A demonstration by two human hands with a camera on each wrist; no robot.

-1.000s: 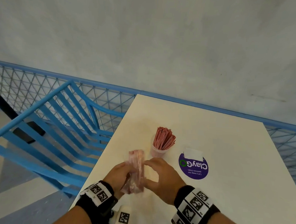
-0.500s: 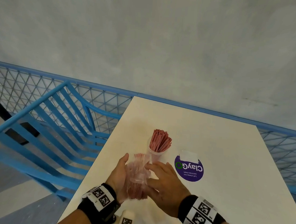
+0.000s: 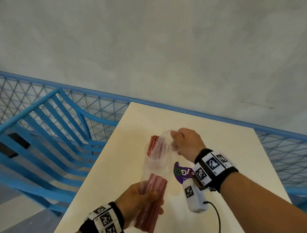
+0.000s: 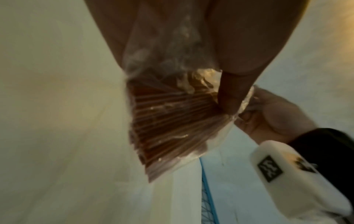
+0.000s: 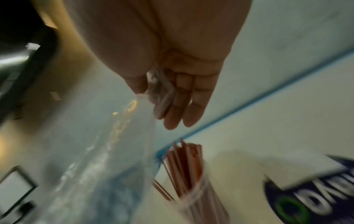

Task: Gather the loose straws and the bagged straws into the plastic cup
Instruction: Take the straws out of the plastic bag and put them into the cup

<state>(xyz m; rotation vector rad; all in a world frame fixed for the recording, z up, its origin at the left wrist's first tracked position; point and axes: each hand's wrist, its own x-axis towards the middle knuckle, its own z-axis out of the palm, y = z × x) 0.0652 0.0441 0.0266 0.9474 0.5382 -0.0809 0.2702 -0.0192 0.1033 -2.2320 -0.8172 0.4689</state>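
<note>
Straws [image 3: 150, 202] point away, gripped by left hand [image 3: 137, 201]; right hand [image 3: 186, 143] pinches bag [image 3: 158, 151].

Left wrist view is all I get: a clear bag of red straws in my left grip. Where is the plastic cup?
Observer: The plastic cup stands upright on the table, just beyond the bag, left of a purple sticker.
Operator: Anything in it?
Observer: Yes, a bunch of red straws stands in it, sticking out above the rim.
Operator: How is the bag held at the far end?
Observer: The right hand pinches the bag's empty end between thumb and fingers, up above the cup. The left hand grips the bagged straws at the near end.
</note>
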